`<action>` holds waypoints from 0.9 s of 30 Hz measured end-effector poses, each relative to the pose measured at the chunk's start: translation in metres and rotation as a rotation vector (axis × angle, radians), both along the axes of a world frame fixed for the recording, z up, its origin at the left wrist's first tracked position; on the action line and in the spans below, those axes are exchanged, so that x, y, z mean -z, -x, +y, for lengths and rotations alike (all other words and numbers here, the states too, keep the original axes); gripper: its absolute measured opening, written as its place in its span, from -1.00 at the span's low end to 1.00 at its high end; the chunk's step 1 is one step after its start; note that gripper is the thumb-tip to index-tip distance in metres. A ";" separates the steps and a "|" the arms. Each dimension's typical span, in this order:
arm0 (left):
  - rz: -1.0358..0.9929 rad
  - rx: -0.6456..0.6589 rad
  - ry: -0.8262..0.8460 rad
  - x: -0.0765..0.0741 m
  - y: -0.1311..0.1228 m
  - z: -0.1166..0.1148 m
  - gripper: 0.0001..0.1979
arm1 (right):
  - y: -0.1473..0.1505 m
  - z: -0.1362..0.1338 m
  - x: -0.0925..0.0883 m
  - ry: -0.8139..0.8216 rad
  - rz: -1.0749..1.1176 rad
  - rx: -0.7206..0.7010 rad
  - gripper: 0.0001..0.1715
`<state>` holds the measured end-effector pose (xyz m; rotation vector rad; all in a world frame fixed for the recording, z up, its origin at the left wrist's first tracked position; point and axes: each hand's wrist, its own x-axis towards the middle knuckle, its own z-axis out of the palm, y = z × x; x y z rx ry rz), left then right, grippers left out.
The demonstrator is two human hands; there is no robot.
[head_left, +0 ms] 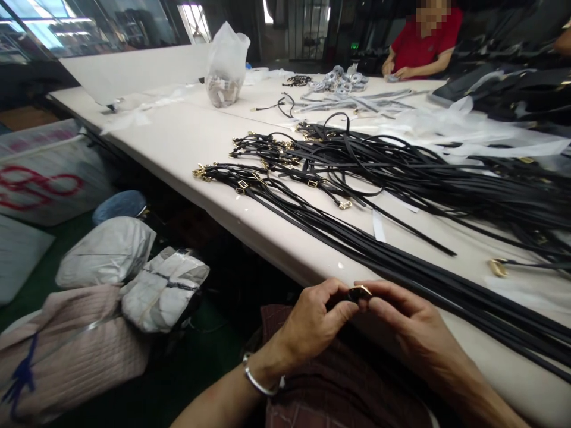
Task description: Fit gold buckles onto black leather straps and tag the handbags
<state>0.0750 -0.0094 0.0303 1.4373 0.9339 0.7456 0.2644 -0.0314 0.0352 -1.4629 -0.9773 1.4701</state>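
Note:
At the table's near edge, my left hand [319,312] and my right hand [405,312] meet with fingertips pinched on a black strap [354,293] fitted with a gold buckle [364,290]. Most of this strap is hidden by my fingers and below the table edge. Just beyond my hands lies a bundle of long black straps [330,229], its gold clasps [203,172] gathered at the far left end. Behind it spreads a larger tangled heap of black straps [401,160] with gold hardware.
The white table [169,137] bears a clear plastic bag [226,65], grey strips [357,106] and plastic film [473,128]. Across it, a person in a red shirt [423,44] works. Wrapped bundles [165,288], a quilted pink sack [75,345] and a blue stool [119,206] stand at the left.

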 end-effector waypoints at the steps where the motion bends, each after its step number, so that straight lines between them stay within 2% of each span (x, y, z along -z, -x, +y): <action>1: -0.028 0.015 0.033 0.002 -0.001 0.000 -0.78 | -0.001 0.000 -0.001 0.025 0.041 -0.012 -0.52; 5: -0.078 0.079 0.093 0.004 -0.001 0.002 -0.76 | -0.001 0.004 -0.004 0.097 0.080 -0.059 -0.46; 9: -0.044 0.132 0.044 0.000 0.004 0.006 -0.75 | 0.004 0.006 -0.004 -0.005 -0.042 -0.144 -0.67; 13: -0.055 0.193 0.124 0.004 0.005 0.014 -0.77 | 0.010 0.009 -0.002 -0.054 -0.131 -0.124 -0.81; 16: -0.042 0.163 0.182 0.010 0.002 0.020 -0.68 | 0.003 0.018 -0.009 -0.027 -0.190 -0.226 -0.84; 19: -0.056 0.119 0.249 0.017 0.002 0.026 -0.60 | -0.026 0.039 -0.018 -0.083 -0.387 -0.277 -0.74; 21: -0.080 0.055 0.271 0.022 0.002 0.031 -0.58 | -0.056 0.061 -0.017 -0.156 -0.588 -0.213 -0.62; 24: -0.128 -0.004 0.263 0.030 0.000 0.040 -0.52 | -0.099 0.103 -0.001 -0.293 -0.923 -0.092 -0.49; 27: -0.155 0.014 0.290 0.039 -0.005 0.046 -0.46 | -0.124 0.140 0.022 -0.407 -1.130 -0.104 -0.45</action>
